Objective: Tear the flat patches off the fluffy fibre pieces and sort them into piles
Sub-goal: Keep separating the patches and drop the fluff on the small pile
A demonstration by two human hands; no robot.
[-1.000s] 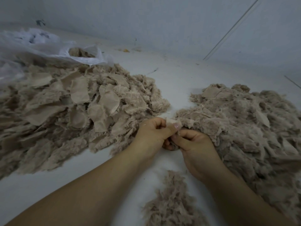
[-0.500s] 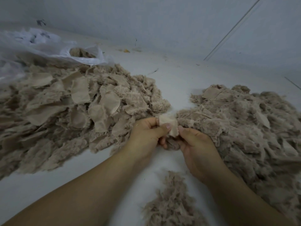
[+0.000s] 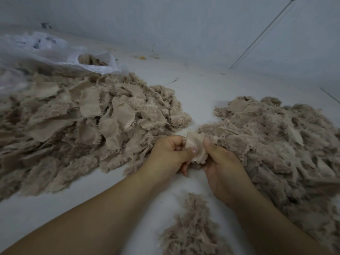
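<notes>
Both hands pinch one flat patch [image 3: 196,147] between them: the left hand [image 3: 170,155] has its fingers curled and its thumb pressed on the patch's left edge, and the right hand [image 3: 223,167] has its thumb on the right edge with its other fingers curled underneath. A tuft of fluffy fibre [image 3: 197,165] shows just below the patch, between the two hands; how far the patch is joined to it cannot be told. Taking the patch as the landmark, a big heap of fluffy pieces with flat patches [image 3: 82,124] lies to its left on the white surface [image 3: 198,91], and a second big fibre heap [image 3: 272,144] lies just to its right, touching the right hand. Nearer the person than the patch, between the forearms, sits a small pile of fluff [image 3: 191,230]. Far to the upper left of the patch, behind the left heap, lies a clear plastic bag [image 3: 60,56].
</notes>
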